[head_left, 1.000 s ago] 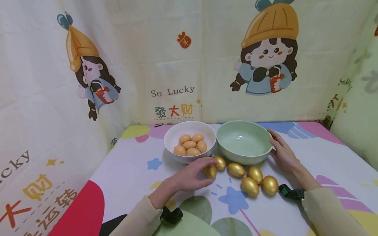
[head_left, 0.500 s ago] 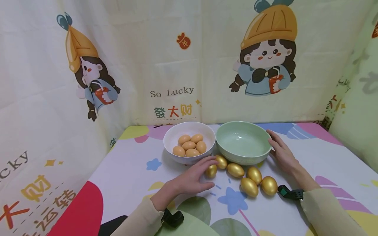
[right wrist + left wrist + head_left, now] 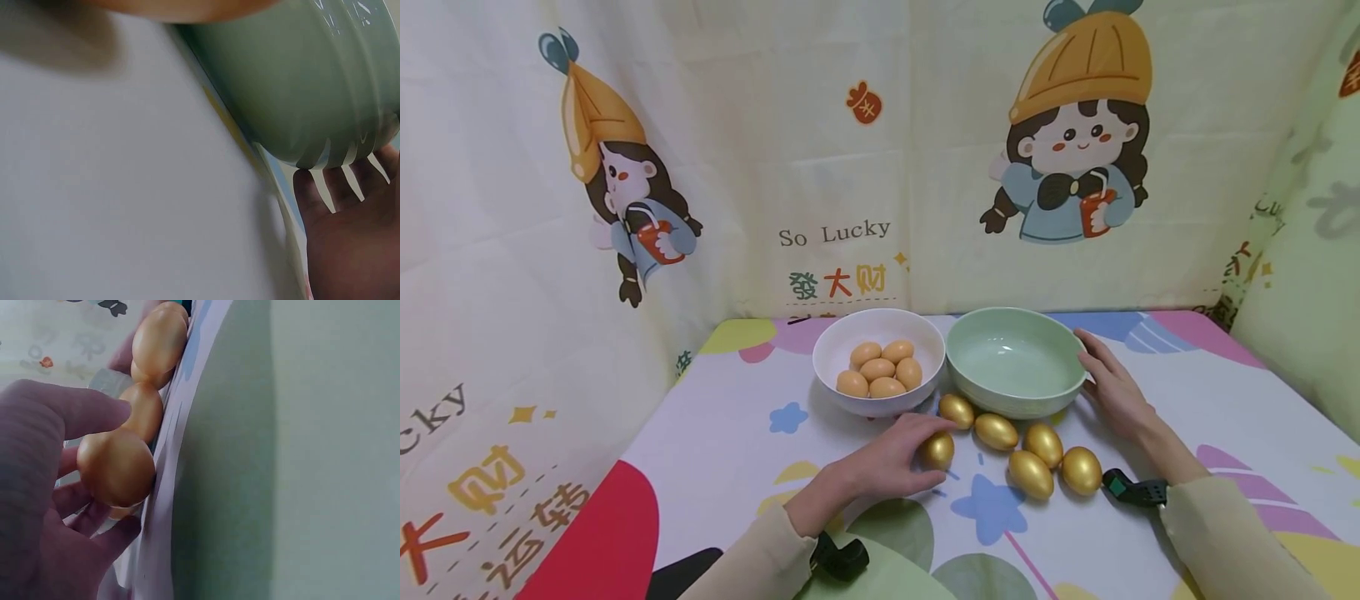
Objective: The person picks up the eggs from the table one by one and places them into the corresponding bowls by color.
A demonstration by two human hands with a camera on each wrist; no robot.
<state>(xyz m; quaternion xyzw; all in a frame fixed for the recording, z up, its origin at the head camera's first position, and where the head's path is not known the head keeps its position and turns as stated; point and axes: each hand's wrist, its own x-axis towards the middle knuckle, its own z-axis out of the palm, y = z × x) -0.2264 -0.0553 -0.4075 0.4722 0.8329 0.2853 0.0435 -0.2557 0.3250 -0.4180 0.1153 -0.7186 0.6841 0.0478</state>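
Note:
My left hand (image 3: 891, 458) is around a golden egg (image 3: 937, 451), its fingers curled behind the egg and the thumb at the near side. In the left wrist view the golden egg (image 3: 117, 469) sits between thumb and fingertips, close over the tabletop. Several more golden eggs (image 3: 1031, 474) lie to its right, in front of the bowls. My right hand (image 3: 1116, 392) rests its extended fingers against the outer right side of a pale green bowl (image 3: 1015, 367) with nothing in it. The right wrist view shows those fingertips (image 3: 306, 187) at the green bowl's wall.
Left of the green bowl and close beside it stands a white bowl (image 3: 831, 367) holding several brown eggs (image 3: 877, 369). A patterned cloth (image 3: 722, 450) covers the table. Behind the bowls hangs a printed curtain (image 3: 940, 167).
The left hand's fingers have come around the nearest golden egg, and that egg has shifted toward me, away from the egg behind it. The right hand stays at the green bowl.

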